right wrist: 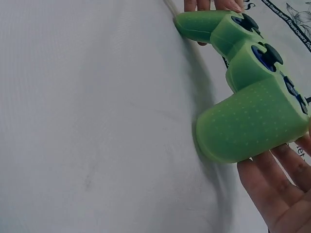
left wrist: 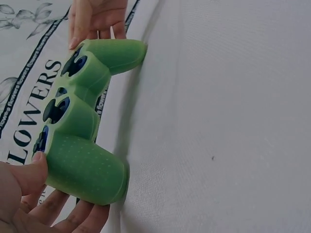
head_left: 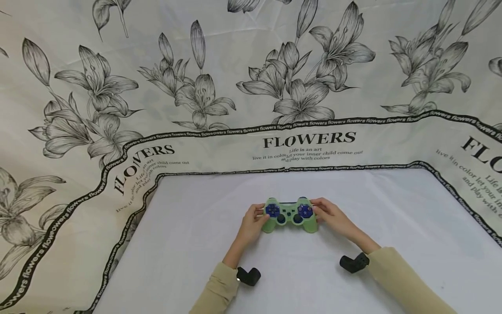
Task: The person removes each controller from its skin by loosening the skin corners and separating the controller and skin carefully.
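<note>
A game controller (head_left: 289,209) in a light green cover, with dark blue buttons and black thumbsticks, is held level between both hands over the white cloth. My left hand (head_left: 250,226) grips its left end, thumb on the face beside the direction buttons. In the left wrist view, the other fingers of that left hand (left wrist: 29,199) curl beneath the dotted handle. At the opposite end my right hand (head_left: 332,218) holds the controller by its side. The right wrist view shows the fingers of the right hand (right wrist: 279,189) under the handle, the thumb out of frame.
White cloth (head_left: 298,270) covers the surface beneath. A patterned fabric wall (head_left: 219,152) with flower drawings and lettering rises behind and at the sides. Black wrist devices (head_left: 249,276) hang by both beige sleeves (head_left: 404,279).
</note>
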Tool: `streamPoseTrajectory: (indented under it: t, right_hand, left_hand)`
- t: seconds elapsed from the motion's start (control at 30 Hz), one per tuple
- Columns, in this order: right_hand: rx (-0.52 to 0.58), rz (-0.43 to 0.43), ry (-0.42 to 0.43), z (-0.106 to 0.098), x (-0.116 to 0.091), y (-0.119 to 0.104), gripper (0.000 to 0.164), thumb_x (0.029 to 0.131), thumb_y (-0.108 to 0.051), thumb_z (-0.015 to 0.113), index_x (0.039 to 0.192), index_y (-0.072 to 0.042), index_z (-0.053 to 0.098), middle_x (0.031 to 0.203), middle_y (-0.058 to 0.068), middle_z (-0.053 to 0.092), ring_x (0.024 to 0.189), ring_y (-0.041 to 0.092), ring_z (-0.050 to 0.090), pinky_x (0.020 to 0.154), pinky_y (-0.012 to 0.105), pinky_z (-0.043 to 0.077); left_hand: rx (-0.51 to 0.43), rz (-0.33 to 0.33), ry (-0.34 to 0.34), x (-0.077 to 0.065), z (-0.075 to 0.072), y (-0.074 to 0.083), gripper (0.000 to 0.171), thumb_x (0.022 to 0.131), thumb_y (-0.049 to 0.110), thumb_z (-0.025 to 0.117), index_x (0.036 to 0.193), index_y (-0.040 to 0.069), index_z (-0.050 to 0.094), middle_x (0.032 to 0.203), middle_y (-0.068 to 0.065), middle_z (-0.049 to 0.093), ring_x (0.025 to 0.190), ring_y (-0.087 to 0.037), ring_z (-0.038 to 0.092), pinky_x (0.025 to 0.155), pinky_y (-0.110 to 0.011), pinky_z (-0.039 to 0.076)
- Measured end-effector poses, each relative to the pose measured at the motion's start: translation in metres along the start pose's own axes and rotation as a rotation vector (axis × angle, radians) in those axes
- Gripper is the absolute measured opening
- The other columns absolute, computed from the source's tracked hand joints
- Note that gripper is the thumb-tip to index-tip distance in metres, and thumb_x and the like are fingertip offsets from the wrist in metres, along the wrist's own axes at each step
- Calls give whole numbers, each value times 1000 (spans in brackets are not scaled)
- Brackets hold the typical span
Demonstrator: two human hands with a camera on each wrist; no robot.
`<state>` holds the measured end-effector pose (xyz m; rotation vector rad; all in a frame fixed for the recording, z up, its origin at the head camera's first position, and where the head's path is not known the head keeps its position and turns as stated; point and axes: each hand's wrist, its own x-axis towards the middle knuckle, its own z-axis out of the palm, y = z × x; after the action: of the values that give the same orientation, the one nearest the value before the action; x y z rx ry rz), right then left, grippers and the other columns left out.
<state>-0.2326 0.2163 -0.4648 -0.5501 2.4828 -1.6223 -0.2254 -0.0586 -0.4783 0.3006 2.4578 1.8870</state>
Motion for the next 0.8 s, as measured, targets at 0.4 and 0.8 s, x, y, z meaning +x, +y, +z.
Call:
streamPoseTrajectory:
  t: [0.4, 0.8]
  right_hand:
    - [37, -38, 44, 0, 4, 1, 38, 103, -13, 44, 131, 12, 40, 125, 36, 52, 95, -11, 56, 82, 28, 56]
    - [27, -23, 138, -1, 14, 0, 36, 102, -8, 43, 132, 12, 40, 131, 36, 49, 96, -15, 51, 87, 32, 55]
  left_hand:
    - [-55, 45, 24, -9, -5, 39, 35, 94, -4, 54, 126, -13, 46, 123, -34, 56, 113, -46, 57, 97, -48, 49]
    - [-54, 80, 37, 2, -3, 36, 43, 91, -2, 59, 132, -10, 46, 124, -31, 58, 110, -44, 59, 95, -47, 50]
